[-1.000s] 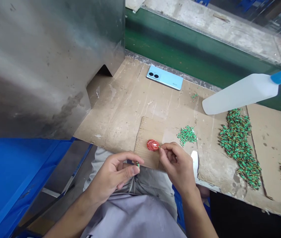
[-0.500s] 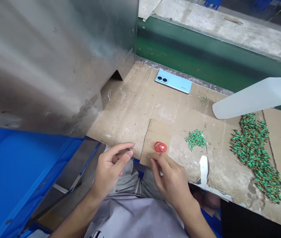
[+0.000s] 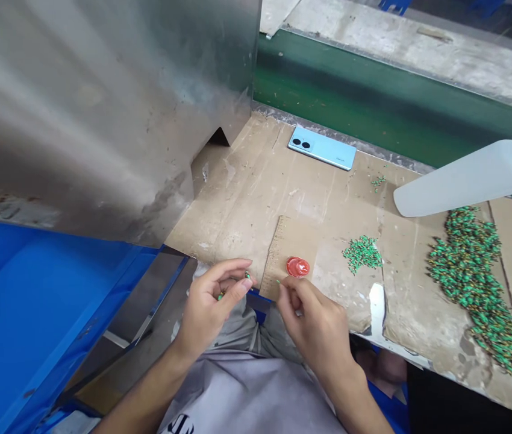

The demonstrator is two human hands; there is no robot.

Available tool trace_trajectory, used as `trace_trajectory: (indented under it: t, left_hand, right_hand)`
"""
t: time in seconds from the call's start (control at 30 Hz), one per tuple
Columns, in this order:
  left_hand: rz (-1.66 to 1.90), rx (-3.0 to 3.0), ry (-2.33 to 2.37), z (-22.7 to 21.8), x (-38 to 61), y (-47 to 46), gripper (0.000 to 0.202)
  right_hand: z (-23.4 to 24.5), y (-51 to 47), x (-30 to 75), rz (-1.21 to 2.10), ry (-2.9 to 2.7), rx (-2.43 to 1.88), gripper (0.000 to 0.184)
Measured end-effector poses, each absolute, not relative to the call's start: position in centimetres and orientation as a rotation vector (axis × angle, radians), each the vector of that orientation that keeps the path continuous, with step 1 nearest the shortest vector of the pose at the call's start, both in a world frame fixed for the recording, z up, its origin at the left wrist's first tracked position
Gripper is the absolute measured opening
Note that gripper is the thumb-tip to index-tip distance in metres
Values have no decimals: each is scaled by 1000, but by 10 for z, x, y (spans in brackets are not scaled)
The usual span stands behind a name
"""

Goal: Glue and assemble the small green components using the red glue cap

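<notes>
Well, both hands work low at the bottom centre of the frame, just above the person's lap. The left hand (image 3: 206,310) forms a tight pinch grip, thumb against forefinger, on a tiny green part (image 3: 247,275), and another green speck (image 3: 220,296) shows lower among its fingers. The right hand (image 3: 312,322) keeps a narrow grip, its fingertips nearly together, with a green fleck (image 3: 277,281) at their tips, just beside a red cap (image 3: 298,266) lying on a cardboard offcut (image 3: 292,244). These parts look very light, stiff and easily dropped, so they are best taken by the body between the fingertip pads. More green parts lie on the counter (image 3: 247,181): a small pile (image 3: 362,254) and a long drift (image 3: 475,289) right of centre. A pale blue phone (image 3: 322,147) lies near the top, with a white plastic bottle (image 3: 468,178) at upper right and a blue crate (image 3: 34,301) at lower left.
</notes>
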State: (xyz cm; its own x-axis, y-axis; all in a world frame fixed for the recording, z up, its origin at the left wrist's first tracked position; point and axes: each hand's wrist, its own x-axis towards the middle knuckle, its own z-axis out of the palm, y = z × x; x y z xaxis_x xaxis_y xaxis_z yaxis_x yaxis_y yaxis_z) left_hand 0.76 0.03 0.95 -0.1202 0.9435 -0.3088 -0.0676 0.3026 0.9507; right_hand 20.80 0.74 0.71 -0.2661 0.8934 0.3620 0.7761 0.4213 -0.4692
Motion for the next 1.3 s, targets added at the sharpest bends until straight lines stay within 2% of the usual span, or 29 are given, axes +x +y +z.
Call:
trace_trajectory:
  t: [0.17, 0.27, 0.5, 0.83, 1.2, 1.3]
  left_hand:
    - [1048, 911, 1261, 11, 15, -2, 18]
    - [1093, 973, 1184, 14, 21, -1, 19]
    - [1120, 1041, 1036, 18, 26, -6, 24]
    - [1190, 933, 867, 5, 26, -8, 8]
    - [1150, 800, 934, 10, 28, -6, 7]
    - [1131, 745, 931, 10, 30, -7, 15]
  right_hand:
    - [25, -2, 218, 790, -1812, -1290, 12]
    - [33, -5, 220, 929, -1729, -1182, 13]
    - [36, -3, 220, 1046, -1718, -1074, 15]
    - [23, -13, 215, 1208, -1387, -1146, 10]
    - [19, -15, 212, 1296, -1203, -1133, 13]
    - [19, -15, 213, 1260, -1248, -1138, 11]
